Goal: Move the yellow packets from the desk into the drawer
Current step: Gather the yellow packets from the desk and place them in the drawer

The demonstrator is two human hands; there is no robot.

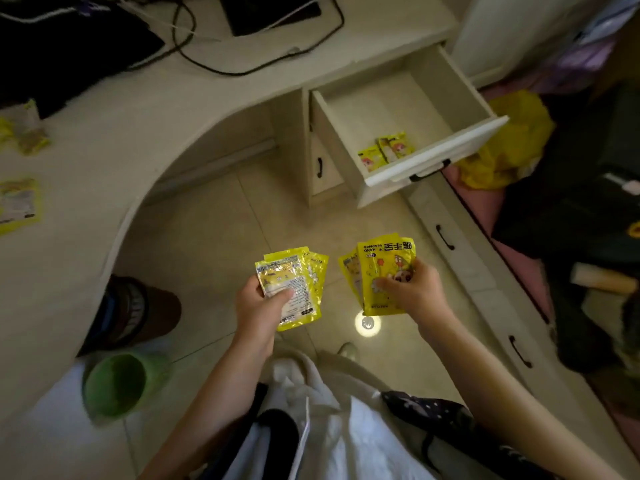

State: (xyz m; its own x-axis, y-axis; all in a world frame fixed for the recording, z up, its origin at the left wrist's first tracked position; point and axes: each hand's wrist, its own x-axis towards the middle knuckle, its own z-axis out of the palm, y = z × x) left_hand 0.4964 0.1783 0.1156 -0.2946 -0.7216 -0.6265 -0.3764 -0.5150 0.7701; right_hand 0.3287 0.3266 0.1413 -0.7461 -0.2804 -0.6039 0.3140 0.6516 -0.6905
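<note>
My left hand (258, 304) grips a small stack of yellow packets (301, 282), back sides up, over the floor. My right hand (414, 289) pinches another fanned bunch of yellow hand-warmer packets (379, 261), printed fronts up. Both hands hover below the open white drawer (433, 157), which holds a few yellow packets (386, 150) at its front. More yellow packets lie on the curved white desk (138, 133) at the far left: one flat packet (17, 204) and a small cluster (27, 129) behind it.
Black cables (249, 69) and dark gear sit on the desk's back. A green bin (117, 384) and a brown stool (138, 313) stand on the floor at left. Shut drawers with black handles (445, 237) run along the right, beside a yellow bag (509, 143).
</note>
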